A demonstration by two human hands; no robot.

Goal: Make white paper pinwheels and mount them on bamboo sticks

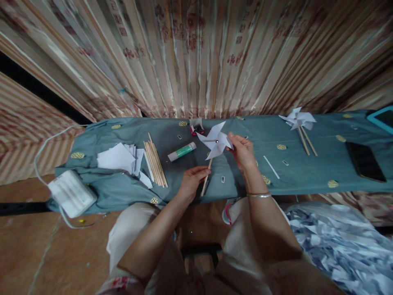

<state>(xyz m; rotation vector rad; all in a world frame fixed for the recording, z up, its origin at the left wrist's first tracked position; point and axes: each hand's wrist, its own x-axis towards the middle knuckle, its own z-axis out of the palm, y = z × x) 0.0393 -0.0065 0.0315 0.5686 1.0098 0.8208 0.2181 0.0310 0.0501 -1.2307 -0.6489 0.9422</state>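
A white paper pinwheel (216, 141) on a thin wooden stick is held over the cloth-covered table, a small pin at its centre. My left hand (193, 180) pinches the stick (206, 183) below the blades. With thumb and fingers, my right hand (242, 150) grips the tip of the pinwheel's right blade. Just behind the blades sits a small red box (197, 129) with dark metal bits in it. To the left lie a green and white glue stick (182, 151) and a bundle of wooden sticks (155, 164).
Paper pieces (118, 156) are stacked at left, near a white power box (73, 193) with a cable. At right lie pinwheels (297, 119), a paper strip (271, 167), a black phone (365, 161) and a blue-edged object (382, 119). A bag of paper pieces (340, 241) stands beside my right leg.
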